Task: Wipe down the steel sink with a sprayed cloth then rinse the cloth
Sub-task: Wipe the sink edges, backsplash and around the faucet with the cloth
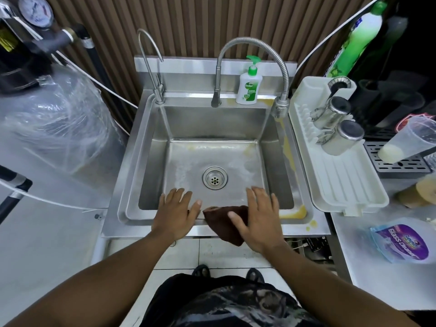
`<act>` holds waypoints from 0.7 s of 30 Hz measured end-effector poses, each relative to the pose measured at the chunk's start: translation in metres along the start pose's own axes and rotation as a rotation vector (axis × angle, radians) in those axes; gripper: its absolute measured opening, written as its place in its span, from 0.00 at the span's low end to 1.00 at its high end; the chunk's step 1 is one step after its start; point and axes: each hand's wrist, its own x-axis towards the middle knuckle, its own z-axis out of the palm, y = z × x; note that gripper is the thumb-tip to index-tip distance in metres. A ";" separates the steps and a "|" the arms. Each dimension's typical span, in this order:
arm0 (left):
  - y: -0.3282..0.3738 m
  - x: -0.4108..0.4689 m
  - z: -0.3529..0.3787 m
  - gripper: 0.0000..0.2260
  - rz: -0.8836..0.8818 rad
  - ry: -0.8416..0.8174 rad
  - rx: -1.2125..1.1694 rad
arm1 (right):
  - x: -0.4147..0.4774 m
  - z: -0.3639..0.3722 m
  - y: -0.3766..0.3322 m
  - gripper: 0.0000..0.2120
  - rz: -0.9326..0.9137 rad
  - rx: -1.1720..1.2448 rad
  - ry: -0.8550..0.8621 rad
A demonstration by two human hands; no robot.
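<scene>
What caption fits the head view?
Left hand and right hand open at the front rim of the steel sink, brown cloth under the right.

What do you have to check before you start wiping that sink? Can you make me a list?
1. Cloth gripped: not ok. The brown cloth lies over the front rim of the sink; the right hand rests flat on it.
2. Cloth sprayed: cannot tell.
3. Cleaner nearby: ok. The glass cleaner pouch lies on the counter to the right.
4. Tap off: ok. No water shows at the faucet.
5. Drain unblocked: ok. The holes of the drain strainer show.
6. Other hand free: ok. The left hand rests on the front rim, fingers straight.
</scene>
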 end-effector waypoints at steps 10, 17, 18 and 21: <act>-0.004 0.006 0.012 0.38 0.008 -0.040 0.071 | -0.001 0.032 -0.034 0.40 0.163 -0.101 -0.287; -0.003 0.006 0.007 0.40 -0.003 -0.073 0.094 | -0.007 0.009 0.032 0.38 0.103 -0.174 -0.324; -0.002 0.007 0.006 0.40 -0.006 -0.085 0.095 | -0.009 0.005 0.042 0.38 0.100 -0.178 -0.323; 0.007 0.008 0.001 0.36 -0.037 -0.139 0.080 | -0.011 -0.006 0.063 0.37 0.076 -0.172 -0.348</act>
